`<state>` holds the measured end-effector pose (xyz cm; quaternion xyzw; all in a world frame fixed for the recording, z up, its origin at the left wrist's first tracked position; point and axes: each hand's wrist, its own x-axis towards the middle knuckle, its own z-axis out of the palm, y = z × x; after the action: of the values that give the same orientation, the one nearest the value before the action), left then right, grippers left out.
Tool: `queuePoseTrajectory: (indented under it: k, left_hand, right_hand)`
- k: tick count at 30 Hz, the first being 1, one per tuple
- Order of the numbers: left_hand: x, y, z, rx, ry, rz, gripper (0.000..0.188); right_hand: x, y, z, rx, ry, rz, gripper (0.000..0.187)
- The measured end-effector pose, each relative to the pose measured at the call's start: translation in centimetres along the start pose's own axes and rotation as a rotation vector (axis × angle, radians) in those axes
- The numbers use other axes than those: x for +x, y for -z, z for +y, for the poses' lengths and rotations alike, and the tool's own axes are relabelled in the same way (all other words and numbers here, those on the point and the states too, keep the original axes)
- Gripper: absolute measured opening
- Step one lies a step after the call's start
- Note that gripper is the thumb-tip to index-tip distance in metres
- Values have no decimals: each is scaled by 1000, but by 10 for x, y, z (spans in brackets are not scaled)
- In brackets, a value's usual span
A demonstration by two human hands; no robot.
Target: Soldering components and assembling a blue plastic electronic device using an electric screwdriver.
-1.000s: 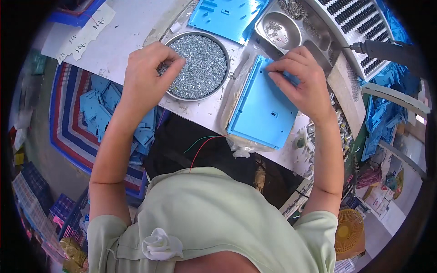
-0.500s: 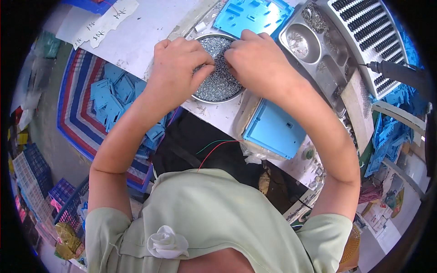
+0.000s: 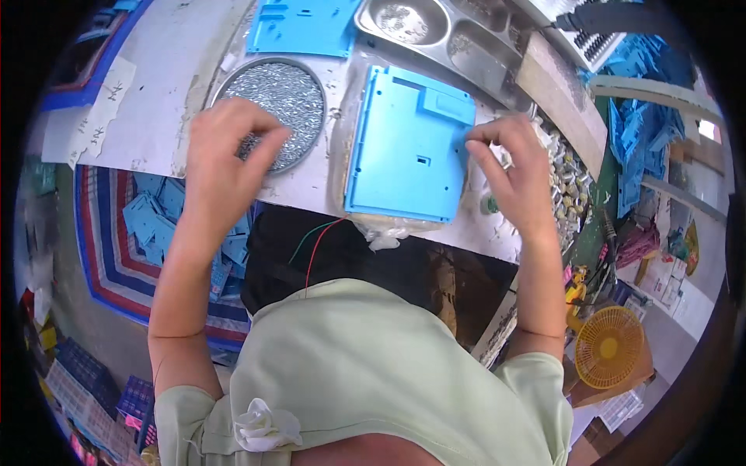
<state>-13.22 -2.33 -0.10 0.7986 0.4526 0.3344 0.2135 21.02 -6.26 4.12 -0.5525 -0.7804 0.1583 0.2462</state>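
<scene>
many small silvery screws [image 3: 272,85] filled a round metal dish [image 3: 322,115] on a white worktable [image 3: 159,89]. the left hand [image 3: 227,144] hung over the near left part of that dish, its thumb and forefinger drawn close together above the screws; whether they pinched a screw could not be told. beside the dish, to its right, a light blue plastic panel [image 3: 392,167] lay flat on a clear plastic-wrapped bundle [image 3: 381,233]. the panel had a raised rectangular block near its far right corner and a small rectangular slot close to its middle. the right hand [image 3: 514,167] was at the panel's right edge, thumb and fingertips nearly meeting there; it could not be made out whether they held something small or touched the edge.

beyond the dish lay a second blue panel [image 3: 303,29], and to the right of that a stainless steel compartment tray [image 3: 478,53]. small whitish parts [image 3: 571,190] were heaped to the right of the right hand. one red wire [image 3: 314,252] and one green wire [image 3: 301,242] trailed from the near edge of the bundle.
</scene>
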Motion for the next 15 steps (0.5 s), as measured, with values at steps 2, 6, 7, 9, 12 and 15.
queuePoseTrajectory:
  k: [2,6,7,9,12,15]
  left_hand:
    - [5,-16,20,-84,-81,-10,12]
    - [21,-39,58,-127,-222,-97,10]
    - [23,-47,65,-136,-243,-105,11]
    - [26,-62,77,-135,-290,-120,12]
    - [29,-82,88,-82,-367,-148,14]
    - [29,-91,92,13,-441,-193,15]
  right_hand:
    - [-12,-11,4,-3,9,48,9]
    - [-12,-16,8,-51,82,71,11]
    - [-12,-16,9,-72,103,69,12]
    - [-11,-16,13,-33,181,79,15]
    - [-16,-10,16,38,165,102,21]
    - [-24,-5,25,72,120,139,24]
